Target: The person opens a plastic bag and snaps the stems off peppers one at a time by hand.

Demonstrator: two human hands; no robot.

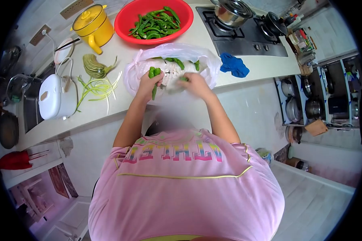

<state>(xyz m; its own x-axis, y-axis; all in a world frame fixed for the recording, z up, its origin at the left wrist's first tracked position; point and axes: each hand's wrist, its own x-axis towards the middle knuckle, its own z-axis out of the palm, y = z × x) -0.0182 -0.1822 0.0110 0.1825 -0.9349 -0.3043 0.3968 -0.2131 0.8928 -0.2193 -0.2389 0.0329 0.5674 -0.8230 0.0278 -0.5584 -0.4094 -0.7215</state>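
A white plastic bag [209,66] lies spread open at the counter's front edge, with scraps and a few green peppers [177,62] inside. Over its left part, my left hand [149,83] is closed around green peppers [154,72]. My right hand [196,85], blurred by motion, is over the right part of the bag with its fingers pinched at something small and green. Behind the bag stands a red basin [120,25] holding several green peppers [155,25].
To the left are a yellow pot [93,30], a striped squash [93,66], long green stalks [98,91] and a white appliance [58,96]. On the right, a blue cloth [234,65] lies before the gas stove [247,42], which bears a steel pot [232,14].
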